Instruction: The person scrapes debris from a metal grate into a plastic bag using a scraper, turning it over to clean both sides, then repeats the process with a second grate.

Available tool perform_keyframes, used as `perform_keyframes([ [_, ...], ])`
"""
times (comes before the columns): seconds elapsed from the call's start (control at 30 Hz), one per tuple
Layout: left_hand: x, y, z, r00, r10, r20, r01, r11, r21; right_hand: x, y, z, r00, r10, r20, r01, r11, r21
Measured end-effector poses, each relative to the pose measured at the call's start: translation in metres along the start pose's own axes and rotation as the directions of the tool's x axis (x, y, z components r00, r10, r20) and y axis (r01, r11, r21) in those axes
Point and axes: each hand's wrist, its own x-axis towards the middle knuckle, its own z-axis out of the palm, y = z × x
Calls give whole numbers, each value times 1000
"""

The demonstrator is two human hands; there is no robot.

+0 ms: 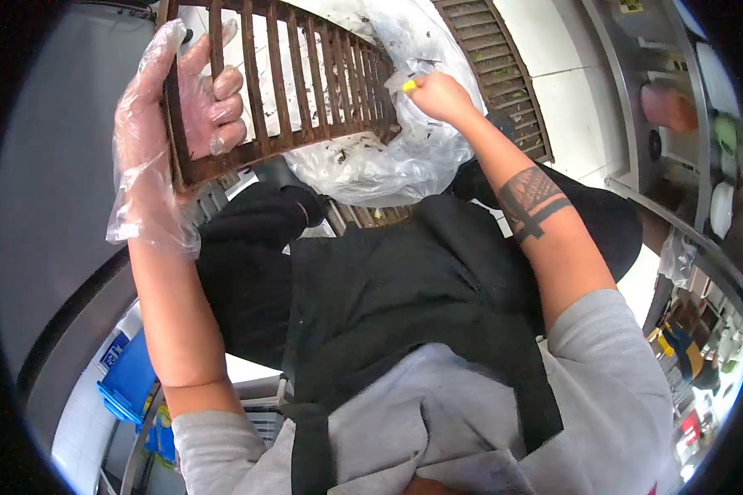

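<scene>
My left hand (205, 114), in a loose clear plastic glove, is closed round the end of a rusty slatted metal grate (289, 142), its fingers curled over the frame and an end bar. The grate stands tilted over a clear plastic sheet or bag (363, 180) scattered with dark scraps. At the grate's far end, my bare right hand (442, 97) is closed on a small yellow-handled tool (409, 86). A thin greyish end shows beyond the yellow part; its exact kind I cannot tell.
Another slatted grate (504, 74) lies in the white tiled floor (574, 91) to the right. A grey cabinet panel (49, 165) rises close on the left. Metal shelving (636, 148) with bowls stands on the right. A blue item (130, 378) lies at lower left.
</scene>
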Motion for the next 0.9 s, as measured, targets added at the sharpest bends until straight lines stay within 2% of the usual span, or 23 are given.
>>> perform_keyframes([
  [0.07,-1,-2,2,1000,9,9,-9,1000,20,-28,5,13,999,42,31,-50,940,337],
  [0.13,-5,-4,7,999,38,16,-39,998,48,-51,-5,20,997,64,52,-78,936,343],
  [0.17,-9,-8,16,996,78,-45,-74,993,87,-60,-9,28,999,26,44,-39,942,334],
  [0.23,-13,-9,15,996,77,-49,-72,993,94,-77,-22,38,999,-33,23,24,946,323],
  [0.4,-18,-15,8,991,102,-85,-92,990,111,-89,-52,37,999,29,-32,-19,958,285],
  [0.47,-20,-15,7,990,101,-99,-89,989,117,-91,-74,17,996,67,64,-77,983,166],
  [0.5,-20,-16,5,990,101,-104,-89,989,114,-90,-80,20,996,65,68,-75,984,164],
  [0.57,-20,-15,1,992,91,-86,-82,991,110,-88,-91,24,995,98,-4,-97,991,94],
  [0.7,-17,-17,-7,992,101,-69,-96,993,74,-90,-90,26,997,73,8,-73,996,42],
  [0.77,-14,-14,-2,975,130,-179,-111,987,112,-83,-81,33,995,72,-68,-70,997,36],
  [0.8,-12,-13,-2,975,130,-182,-112,988,109,-78,-80,32,995,70,-66,-68,997,33],
  [0.9,-9,-8,-1,977,69,-204,-82,995,-54,-76,-81,27,994,6,-110,-10,999,-38],
])
